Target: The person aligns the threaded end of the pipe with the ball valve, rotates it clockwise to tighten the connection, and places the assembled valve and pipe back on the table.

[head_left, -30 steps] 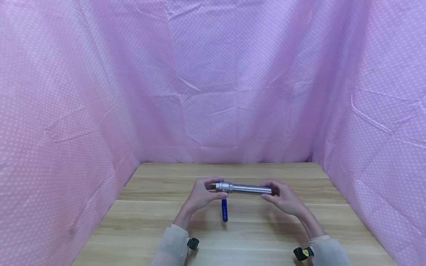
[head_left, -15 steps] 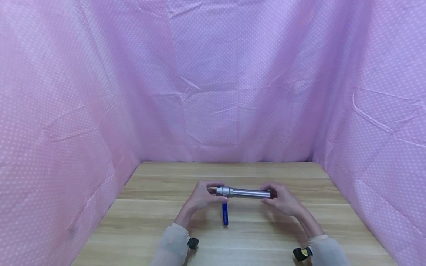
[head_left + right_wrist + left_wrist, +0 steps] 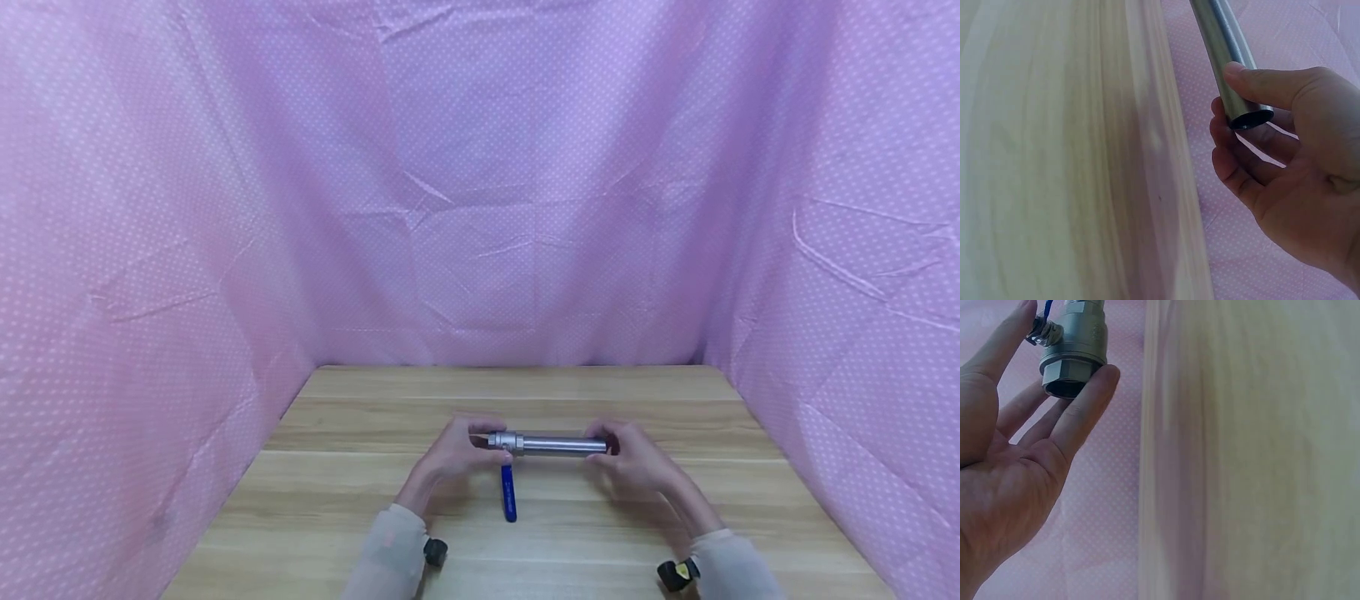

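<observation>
A silver ball valve (image 3: 506,441) with a blue lever handle (image 3: 509,493) is joined end to end with a straight metal pipe (image 3: 562,446), and the two lie level across the middle of the head view. My left hand (image 3: 456,448) pinches the valve between thumb and fingers; the left wrist view shows its hexagonal open end (image 3: 1067,380) facing the palm. At the other end my right hand (image 3: 633,454) grips the pipe, thumb on one side and fingers on the other. The pipe's hollow mouth (image 3: 1251,119) points toward the right palm. The lever extends toward the body.
Beneath the hands is a wood-grain table (image 3: 375,500). Pink dotted cloth (image 3: 480,208) hangs behind it and along both sides. Black wrist devices (image 3: 436,552) sit at the cuffs of light sleeves (image 3: 390,546).
Both hands have lowered the joined valve and pipe slightly, toward the body and table. The grips stay the same, and the lever has moved along with the valve.
</observation>
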Motion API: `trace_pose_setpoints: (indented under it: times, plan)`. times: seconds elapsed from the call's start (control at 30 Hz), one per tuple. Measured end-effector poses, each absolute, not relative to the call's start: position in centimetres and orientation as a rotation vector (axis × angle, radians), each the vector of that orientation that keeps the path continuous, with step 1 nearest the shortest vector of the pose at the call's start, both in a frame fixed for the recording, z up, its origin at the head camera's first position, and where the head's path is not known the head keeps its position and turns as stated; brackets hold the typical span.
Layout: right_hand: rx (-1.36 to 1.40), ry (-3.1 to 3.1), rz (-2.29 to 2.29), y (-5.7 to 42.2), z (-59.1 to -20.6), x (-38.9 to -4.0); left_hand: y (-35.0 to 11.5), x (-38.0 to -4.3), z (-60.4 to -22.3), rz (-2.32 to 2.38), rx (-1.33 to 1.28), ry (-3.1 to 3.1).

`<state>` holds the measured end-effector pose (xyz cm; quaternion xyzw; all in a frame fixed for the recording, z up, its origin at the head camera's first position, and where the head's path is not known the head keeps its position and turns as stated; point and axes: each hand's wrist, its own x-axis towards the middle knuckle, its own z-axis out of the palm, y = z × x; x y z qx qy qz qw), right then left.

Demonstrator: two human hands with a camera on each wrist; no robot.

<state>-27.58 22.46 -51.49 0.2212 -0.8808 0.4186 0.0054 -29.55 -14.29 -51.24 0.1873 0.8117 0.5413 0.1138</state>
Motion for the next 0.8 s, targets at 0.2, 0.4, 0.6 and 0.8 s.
trace_pose_setpoints:
  times: [0.2,0.4,0.6,0.8]
  plan:
    - [0.621,-2.849,1.341,22.3,-51.8,-27.5,-14.5,-29.8,-51.8,1.559,0.547,2.363]
    - [0.609,-2.892,1.418,22.2,-52.5,-27.7,-14.7,-30.0,-52.1,1.491,0.524,2.342]
    - [0.649,-2.875,1.438,22.0,-53.0,-27.9,-14.8,-30.2,-52.1,1.480,0.476,2.322]
    - [0.651,-2.873,1.402,21.8,-53.2,-28.1,-14.8,-30.4,-52.1,1.470,0.476,2.330]
